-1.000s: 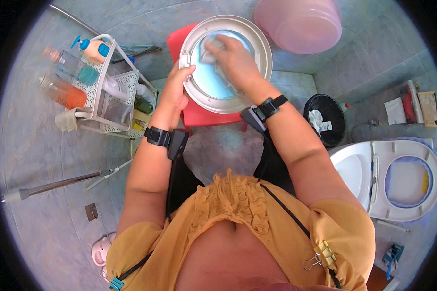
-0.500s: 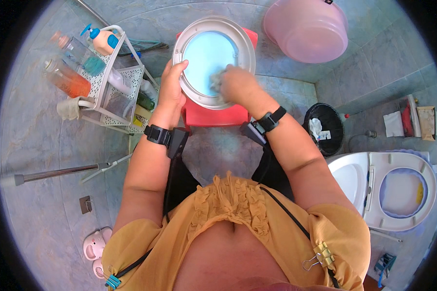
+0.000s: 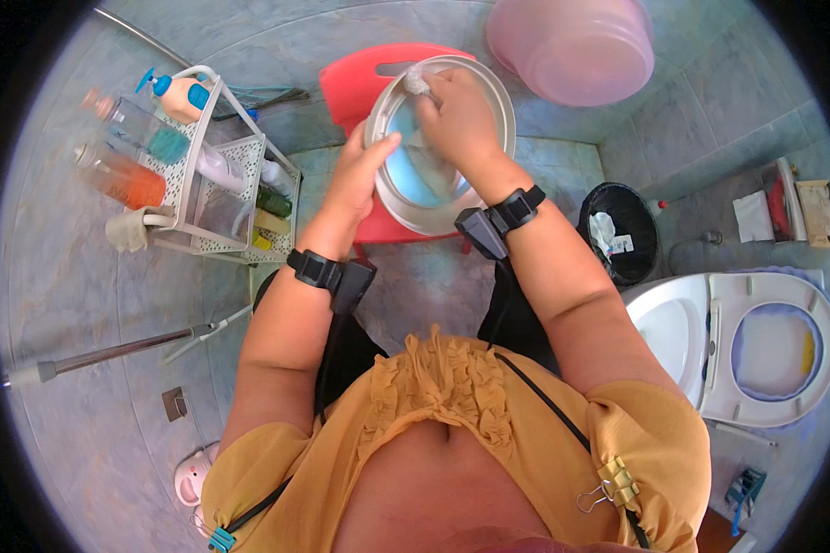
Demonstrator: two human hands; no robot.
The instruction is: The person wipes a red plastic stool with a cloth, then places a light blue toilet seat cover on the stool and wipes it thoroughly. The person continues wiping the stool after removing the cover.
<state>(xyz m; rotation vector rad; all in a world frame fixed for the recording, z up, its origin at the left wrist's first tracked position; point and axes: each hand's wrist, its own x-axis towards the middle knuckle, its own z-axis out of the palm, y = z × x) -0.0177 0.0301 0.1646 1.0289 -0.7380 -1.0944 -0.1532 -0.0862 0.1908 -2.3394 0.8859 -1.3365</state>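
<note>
A round, pale lid-like piece (image 3: 392,189) with a wide silvery rim and a bluish-white middle is tilted over a small red plastic chair (image 3: 352,78). My left hand (image 3: 350,180) holds its left edge, thumb lying over the rim and fingers hidden behind. In my right hand (image 3: 461,120) a crumpled silvery-white scrubber (image 3: 417,77) is pinched, pressed against the upper part of the rim. My right hand and wrist cover much of the round piece's right side.
At left stands a white shelf rack (image 3: 194,166) with bottles, including a pump bottle (image 3: 183,98). A pink basin (image 3: 576,51) leans at the back right. A black bin (image 3: 618,230) and a toilet (image 3: 673,323) are on the right. A metal pole (image 3: 129,346) juts in at left.
My right hand and the scrubber moved from the lower right of the bluish middle up to the top rim. The round piece shifted right and slightly down, with my left hand still on it.
</note>
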